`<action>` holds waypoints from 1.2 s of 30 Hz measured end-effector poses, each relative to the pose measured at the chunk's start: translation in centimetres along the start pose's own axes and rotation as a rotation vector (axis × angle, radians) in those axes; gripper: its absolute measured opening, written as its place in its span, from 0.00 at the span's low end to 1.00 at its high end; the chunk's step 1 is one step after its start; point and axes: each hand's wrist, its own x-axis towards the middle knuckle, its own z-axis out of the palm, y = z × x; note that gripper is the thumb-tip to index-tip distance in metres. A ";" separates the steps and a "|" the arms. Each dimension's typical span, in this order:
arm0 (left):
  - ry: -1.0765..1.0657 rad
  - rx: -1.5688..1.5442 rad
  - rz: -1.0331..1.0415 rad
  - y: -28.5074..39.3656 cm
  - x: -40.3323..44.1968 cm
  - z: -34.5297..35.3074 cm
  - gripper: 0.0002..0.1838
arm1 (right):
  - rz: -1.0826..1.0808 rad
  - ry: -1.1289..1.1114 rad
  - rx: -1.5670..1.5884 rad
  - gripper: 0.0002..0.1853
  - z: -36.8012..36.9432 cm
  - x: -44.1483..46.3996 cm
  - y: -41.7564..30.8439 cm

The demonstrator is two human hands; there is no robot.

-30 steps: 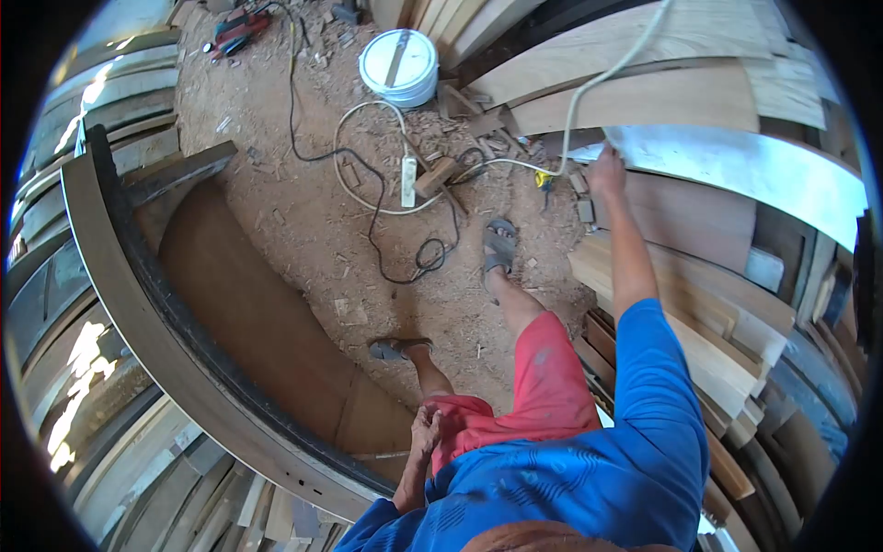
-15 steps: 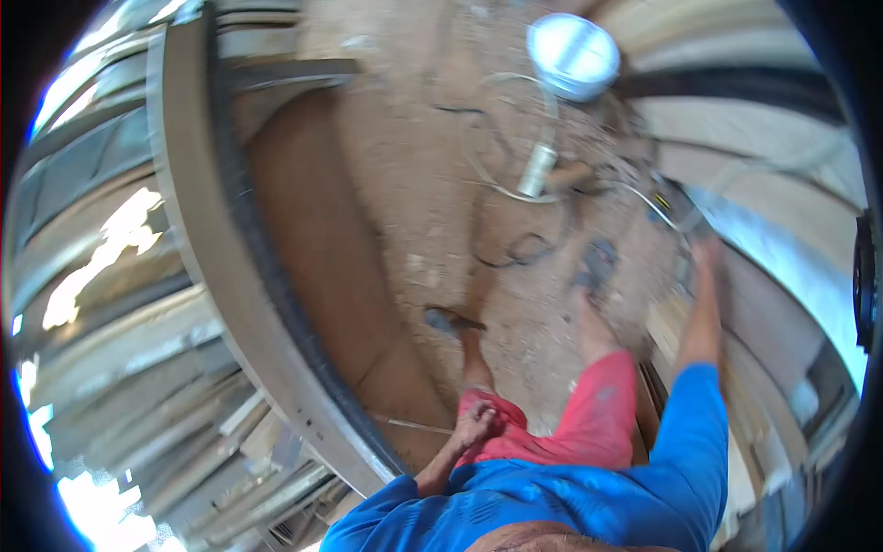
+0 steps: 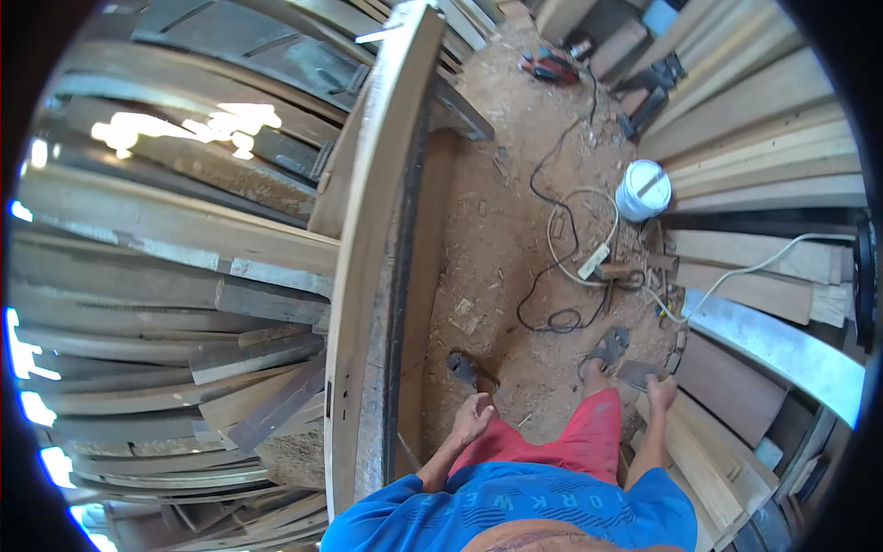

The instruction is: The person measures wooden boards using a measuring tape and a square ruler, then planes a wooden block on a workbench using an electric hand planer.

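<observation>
A: Right hand (image 3: 659, 393). Grip?
B: Pinching one end of a flat grey-brown piece (image 3: 635, 373). Material unclear.

A: Position of the piece?
B: Near part of the floor (image 3: 487, 248), toward its right edge, just beside the right sandal (image 3: 611, 347). Cannot tell whether it touches ground.

A: Left hand (image 3: 473, 419)?
B: By the left leg of the red shorts (image 3: 589, 432), fingers curled. Cannot tell whether they close on anything.

A: Next ring out?
B: Pale planks (image 3: 704, 460) stacked along the floor's near right edge, below the right hand. A long wooden beam (image 3: 368, 239) runs up the floor's left edge, black strip on its inner side.

A: Mid-floor?
B: White power strip (image 3: 594, 261), a wood block (image 3: 614, 272) just beside it. Pale cable looped around there; black cord (image 3: 575, 230) snaking past, coiled at its near end. Wood scraps scattered about.

A: Farther?
B: Lidded white bucket (image 3: 644, 191) at the floor's right edge, a flat strip across its lid. Red power tool (image 3: 549, 67) at the far end. More boards (image 3: 166, 304) beyond the beam, sunlit in patches.
</observation>
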 end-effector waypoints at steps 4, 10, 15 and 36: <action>0.237 0.157 0.275 2.3 -2.0 -9.8 0.27 | -0.243 0.036 0.086 0.30 -1.7 -8.9 -11.4; 0.708 0.158 0.675 2.9 -5.5 -23.3 0.34 | -0.613 -0.355 0.962 0.29 -1.9 -22.7 -25.2; 0.360 -0.360 0.670 2.3 -5.0 -30.4 0.41 | -0.509 -1.088 1.382 0.21 -4.2 -41.9 -34.0; 0.375 -1.445 0.776 16.1 2.7 -43.6 0.23 | -0.785 -1.561 0.861 0.25 -0.8 -52.7 -50.8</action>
